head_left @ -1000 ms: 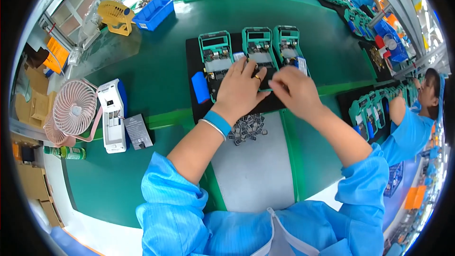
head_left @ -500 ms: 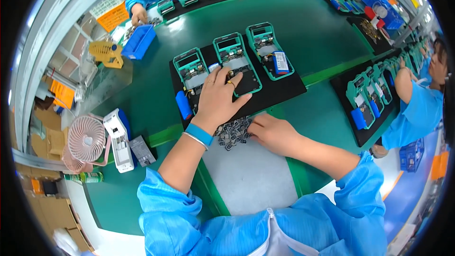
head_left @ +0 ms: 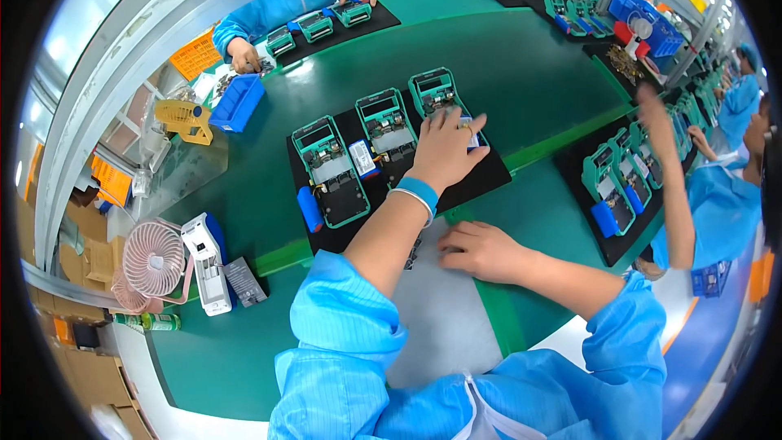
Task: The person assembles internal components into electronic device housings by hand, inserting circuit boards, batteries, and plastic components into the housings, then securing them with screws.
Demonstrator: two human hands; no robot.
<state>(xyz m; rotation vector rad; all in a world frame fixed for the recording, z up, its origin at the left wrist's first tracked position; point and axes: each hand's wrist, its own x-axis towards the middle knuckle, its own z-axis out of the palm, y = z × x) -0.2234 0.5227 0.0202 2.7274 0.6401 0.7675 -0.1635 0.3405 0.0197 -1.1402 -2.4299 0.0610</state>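
Note:
My left hand (head_left: 446, 145) reaches over the right one of three green device housings, its fingers spread and thumb held apart. It covers the lower part of that right housing (head_left: 430, 85); whether the fingertips touch it is hidden. The middle housing (head_left: 381, 114) and left housing (head_left: 330, 169) lie beside it, with small circuit parts inside. Over the grey mat (head_left: 444, 318), my right hand (head_left: 481, 251) has its fingers curled, and anything in them is out of sight. A pile of small dark parts (head_left: 413, 254) shows only partly behind my left forearm.
The housings lie on a black mat (head_left: 489, 183) with blue battery packs (head_left: 309, 209). At left are a pink fan (head_left: 153, 259) and a white-blue device (head_left: 205, 265). A co-worker's hands (head_left: 244, 57) work across the bench; another person's arm (head_left: 668, 171) is raised at right.
My left hand has moved right, from the middle housing to the right one. My right hand has shifted slightly right, off the pile. The co-worker at right has raised an arm.

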